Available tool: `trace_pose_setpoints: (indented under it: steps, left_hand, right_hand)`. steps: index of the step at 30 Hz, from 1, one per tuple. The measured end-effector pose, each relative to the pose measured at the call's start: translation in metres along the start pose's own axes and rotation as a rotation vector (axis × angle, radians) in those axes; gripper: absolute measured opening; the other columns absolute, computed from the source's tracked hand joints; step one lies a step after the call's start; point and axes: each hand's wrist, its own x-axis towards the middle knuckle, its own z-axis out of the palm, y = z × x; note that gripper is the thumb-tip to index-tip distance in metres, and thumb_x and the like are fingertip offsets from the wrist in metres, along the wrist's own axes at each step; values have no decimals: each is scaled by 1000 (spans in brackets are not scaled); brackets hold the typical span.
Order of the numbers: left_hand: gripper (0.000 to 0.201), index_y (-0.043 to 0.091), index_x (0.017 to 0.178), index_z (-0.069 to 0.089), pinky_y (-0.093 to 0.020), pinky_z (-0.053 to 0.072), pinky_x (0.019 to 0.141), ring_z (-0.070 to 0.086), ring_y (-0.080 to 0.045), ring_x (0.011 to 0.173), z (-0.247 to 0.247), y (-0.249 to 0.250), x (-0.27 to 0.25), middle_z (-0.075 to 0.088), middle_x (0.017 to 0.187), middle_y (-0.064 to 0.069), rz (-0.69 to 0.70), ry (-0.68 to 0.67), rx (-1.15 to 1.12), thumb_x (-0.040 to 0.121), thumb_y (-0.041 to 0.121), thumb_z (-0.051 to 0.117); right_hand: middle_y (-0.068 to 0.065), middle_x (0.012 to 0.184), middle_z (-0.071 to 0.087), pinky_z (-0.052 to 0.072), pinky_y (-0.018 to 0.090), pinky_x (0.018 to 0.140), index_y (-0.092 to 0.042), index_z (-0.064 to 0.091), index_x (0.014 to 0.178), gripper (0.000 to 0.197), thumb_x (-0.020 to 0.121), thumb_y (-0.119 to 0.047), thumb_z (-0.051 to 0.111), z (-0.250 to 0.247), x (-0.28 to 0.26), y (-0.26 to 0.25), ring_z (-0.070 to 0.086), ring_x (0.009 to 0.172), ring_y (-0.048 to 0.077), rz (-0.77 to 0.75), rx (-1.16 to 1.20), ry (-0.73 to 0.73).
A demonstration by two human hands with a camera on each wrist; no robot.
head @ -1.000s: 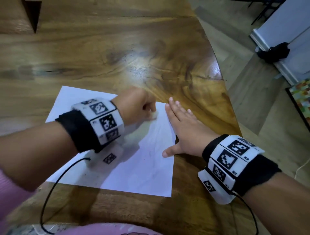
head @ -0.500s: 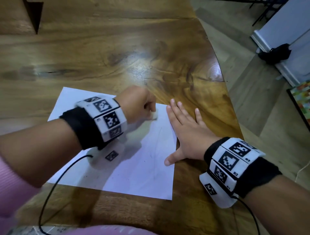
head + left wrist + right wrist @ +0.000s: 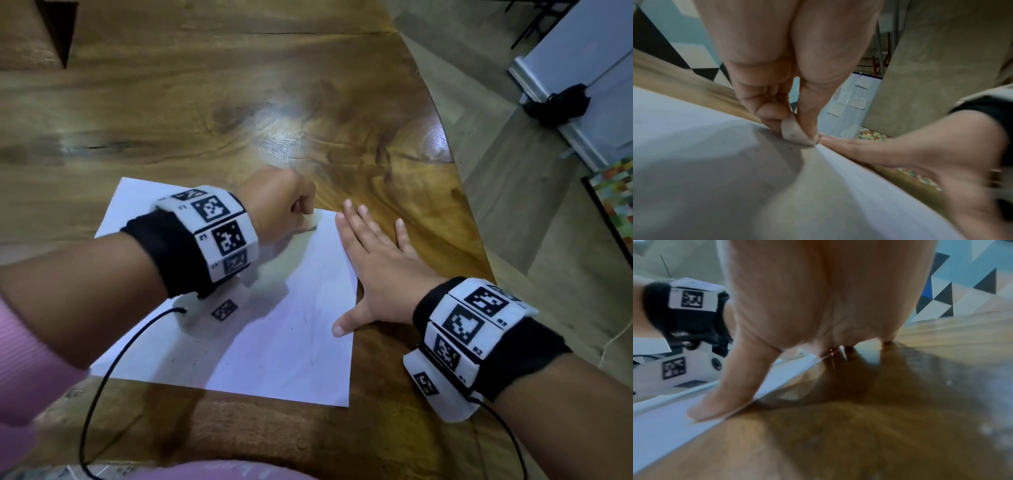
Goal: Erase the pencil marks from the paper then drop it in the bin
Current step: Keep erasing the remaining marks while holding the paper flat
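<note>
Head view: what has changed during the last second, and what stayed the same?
Little changed. The right hand, flat at the paper's right edge, spread its little finger away from the other fingers. The left hand kept its grip on the eraser and shifted hardly at all at the paper's far right corner. The paper stayed where it lay on the table.

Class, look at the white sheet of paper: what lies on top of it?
The left hand presses a white eraser onto the white sheet of paper near its far corner; the right hand's thumb rests on its edge. Marks under them are hidden.

white paper (image 3: 274, 335) flat on table, eraser (image 3: 795, 132) atop
</note>
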Motion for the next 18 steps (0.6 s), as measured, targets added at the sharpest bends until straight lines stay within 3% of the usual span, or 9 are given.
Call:
trace_pose_setpoints:
  steps: [2, 6, 8, 12, 15, 18]
  left_hand:
    - [5, 14, 75, 60, -7, 28, 51, 48, -18, 69, 6, 3, -16, 50, 64, 5, 51, -77, -10, 77, 14, 64]
    - [3, 17, 74, 63, -12, 32, 57, 49, -13, 69, 18, 4, -52, 60, 74, 4, 221, -314, 62, 77, 15, 63]
    - [6, 16, 79, 67, -12, 33, 57, 51, -12, 71, 12, 3, -38, 62, 76, 3, 180, -291, 51, 76, 14, 63]
    - [6, 11, 81, 67, -6, 33, 50, 48, -15, 68, 4, 9, 3, 53, 67, 3, 42, -20, 12, 75, 13, 66]
    - [3, 14, 73, 63, -12, 30, 49, 47, -17, 67, 11, 13, -12, 50, 62, 6, 77, -103, -21, 77, 13, 63]
    - [7, 14, 69, 62, -11, 29, 55, 49, -17, 66, 19, 10, -48, 60, 69, 0, 256, -286, 28, 76, 13, 60]
  right_hand:
    - [-5, 143, -46, -19, 51, 112, -18, -34, 140, 147, 52, -72, 70, -1, 0, -1, -40, 132, 9, -1, 4, 1]
    - [-6, 143, -47, -19, 51, 112, -18, -34, 139, 147, 52, -72, 71, 0, 0, 0, -40, 132, 10, -5, 13, 0]
    - [-6, 143, -47, -19, 52, 112, -18, -35, 139, 147, 51, -72, 71, 0, 0, 0, -40, 132, 11, -3, 9, -1]
    - [-6, 144, -46, -18, 53, 112, -19, -34, 140, 147, 51, -73, 70, 0, 0, 0, -40, 132, 10, 1, 1, 4]
    - [-6, 144, -45, -18, 52, 112, -19, -33, 140, 147, 51, -73, 70, 0, 0, 0, -39, 133, 10, -2, 8, 6]
    - [-6, 144, -45, -18, 52, 112, -18, -33, 141, 147, 52, -71, 71, 0, 0, 1, -39, 133, 11, -7, 16, 4]
